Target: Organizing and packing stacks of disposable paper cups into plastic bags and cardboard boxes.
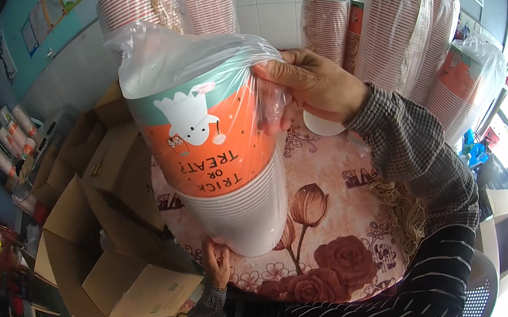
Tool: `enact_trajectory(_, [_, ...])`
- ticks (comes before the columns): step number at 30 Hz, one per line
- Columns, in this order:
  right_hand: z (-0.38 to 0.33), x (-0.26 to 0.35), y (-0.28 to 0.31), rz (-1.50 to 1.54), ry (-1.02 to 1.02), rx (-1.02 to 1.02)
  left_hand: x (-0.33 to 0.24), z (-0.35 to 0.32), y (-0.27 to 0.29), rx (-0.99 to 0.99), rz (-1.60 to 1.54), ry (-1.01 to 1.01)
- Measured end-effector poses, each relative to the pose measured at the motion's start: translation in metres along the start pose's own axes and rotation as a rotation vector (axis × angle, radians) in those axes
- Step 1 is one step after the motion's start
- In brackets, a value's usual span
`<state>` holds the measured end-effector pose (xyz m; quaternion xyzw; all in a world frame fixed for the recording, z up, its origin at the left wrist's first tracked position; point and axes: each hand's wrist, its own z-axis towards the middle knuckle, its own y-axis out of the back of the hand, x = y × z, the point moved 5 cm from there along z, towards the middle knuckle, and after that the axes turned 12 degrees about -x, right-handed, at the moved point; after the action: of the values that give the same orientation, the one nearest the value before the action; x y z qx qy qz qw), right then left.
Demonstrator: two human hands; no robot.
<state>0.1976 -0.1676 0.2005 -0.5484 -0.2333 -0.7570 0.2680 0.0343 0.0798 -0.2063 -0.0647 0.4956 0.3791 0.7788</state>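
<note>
A tilted stack of nested paper buckets (205,136), orange and green with a white cartoon figure on the outermost one, stands in a clear plastic bag (177,62). My right hand (318,83) is closed on the bag at the stack's upper right rim, thumb on top and fingers partly behind the film. Low down, my left hand (216,262) grips the narrow white end of the stack, its fingers curled against it and partly hidden. The stack leans over a round table with a flowered pink cloth (335,227).
Tall bagged stacks of striped cups (392,35) line the back, with more (140,2) at the back left. Open cardboard boxes (122,282) crowd the left side. Beige string (404,210) lies at the table's right edge, near a grey perforated chair (475,303).
</note>
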Motion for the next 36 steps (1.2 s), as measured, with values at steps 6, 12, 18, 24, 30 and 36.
enact_trajectory(6, [0.013,0.012,-0.008,0.135,0.084,-0.235,-0.007,0.0,0.001,-0.008,-0.012,-0.005])
enact_trajectory(12, [0.035,0.022,0.001,0.198,0.026,-0.396,-0.031,0.008,-0.004,-0.012,-0.088,-0.017])
enact_trajectory(18, [0.023,0.036,0.022,0.218,0.056,-0.416,-0.024,0.006,0.0,-0.015,-0.034,-0.059])
enact_trajectory(24, [0.009,0.053,0.043,0.23,0.154,-0.518,-0.04,0.01,0.001,0.025,0.124,-0.184])
enact_trajectory(30, [0.021,0.061,0.057,0.193,0.334,-0.498,-0.059,0.019,-0.003,0.1,-0.009,-0.016])
enact_trajectory(36, [0.057,0.035,0.128,-0.05,0.117,-0.702,-0.139,0.047,-0.074,0.759,-0.371,-0.128])
